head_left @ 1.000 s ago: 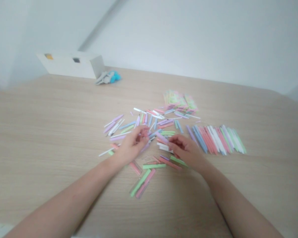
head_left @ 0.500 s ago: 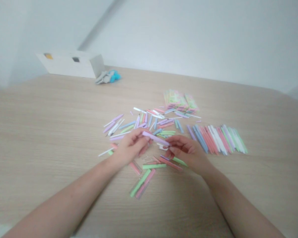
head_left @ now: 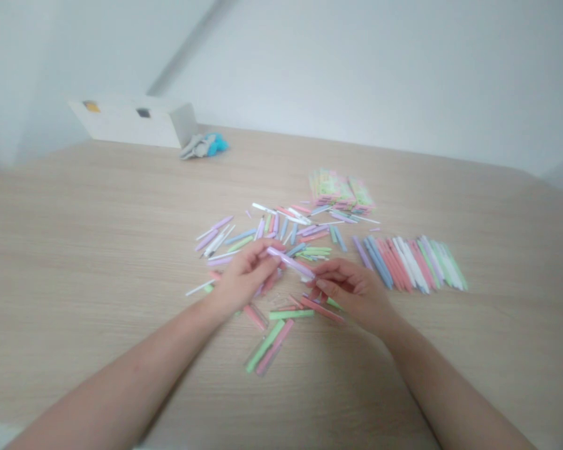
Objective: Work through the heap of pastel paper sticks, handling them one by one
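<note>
A light purple pen (head_left: 291, 262) is held slantwise above the pile, its left end higher in the picture. My left hand (head_left: 249, 272) is closed on the left end, fingers behind and thumb in front. The right end sits in the fingertips of my right hand (head_left: 351, 289), a small white bit showing there. Below and around both hands lie loose pen parts in purple, green, pink, blue and white. Close under my hands are a green piece (head_left: 291, 314) and a red piece (head_left: 323, 309). Fine details are blurred.
A neat row of pens (head_left: 408, 264) lies to the right. Behind the loose parts stands a stack of printed packets (head_left: 340, 189). Toward the back left are a white box (head_left: 131, 125) and a crumpled grey and blue glove-like bundle (head_left: 205, 145). A wall rises behind the wooden table (head_left: 75, 262).
The purple pen has shifted slightly down and left and turned a little in the fingers. My right hand has moved slightly left. The loose parts look the same.
</note>
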Available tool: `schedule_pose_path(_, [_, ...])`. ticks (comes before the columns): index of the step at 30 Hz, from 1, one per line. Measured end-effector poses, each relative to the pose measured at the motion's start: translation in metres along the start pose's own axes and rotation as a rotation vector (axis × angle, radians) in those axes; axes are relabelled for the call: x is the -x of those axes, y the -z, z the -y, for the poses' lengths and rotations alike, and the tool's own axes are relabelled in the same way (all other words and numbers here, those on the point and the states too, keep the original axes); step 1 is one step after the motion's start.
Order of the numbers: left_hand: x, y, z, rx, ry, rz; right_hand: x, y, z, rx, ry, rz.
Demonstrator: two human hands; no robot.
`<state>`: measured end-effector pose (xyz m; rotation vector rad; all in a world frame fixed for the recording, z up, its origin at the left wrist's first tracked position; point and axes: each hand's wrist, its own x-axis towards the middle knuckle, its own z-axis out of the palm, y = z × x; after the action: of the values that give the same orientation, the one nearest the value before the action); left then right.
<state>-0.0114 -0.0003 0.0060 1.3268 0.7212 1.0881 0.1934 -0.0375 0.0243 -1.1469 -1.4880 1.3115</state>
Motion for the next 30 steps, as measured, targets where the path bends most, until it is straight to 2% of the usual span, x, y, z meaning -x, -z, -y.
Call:
schedule_pose_path(6, [-0.001, 0.003, 0.003, 0.02, 0.048, 0.037, -0.001, 0.004, -0.005, 0.015, 0.047, -0.026])
schedule_pose_path(13, [0.002, 0.008, 0.005, -0.23, 0.132, 0.085, -0.004, 0.009, -0.013, 0.004, 0.072, -0.06])
schedule_pose_path(17, [0.004, 0.004, 0.003, -0.372, 0.077, 0.221, -0.005, 0.008, -0.013, 0.055, 0.076, -0.108])
schedule_pose_path(19, [0.005, 0.002, 0.004, -0.388, 0.062, 0.319, -0.004, 0.005, -0.012, 0.097, 0.077, -0.106])
schedule_pose_path(21, [0.006, 0.001, 0.005, -0.387, 0.067, 0.364, -0.004, 0.002, -0.012, 0.127, 0.072, -0.086])
schedule_pose_path(25, [0.003, 0.004, 0.006, -0.345, 0.066, 0.268, -0.006, 0.002, -0.015, 0.192, 0.068, -0.113])
schedule_pose_path(30, [-0.001, 0.006, 0.008, -0.226, 0.09, 0.096, -0.012, 0.019, -0.024, 0.632, 0.114, -0.31])
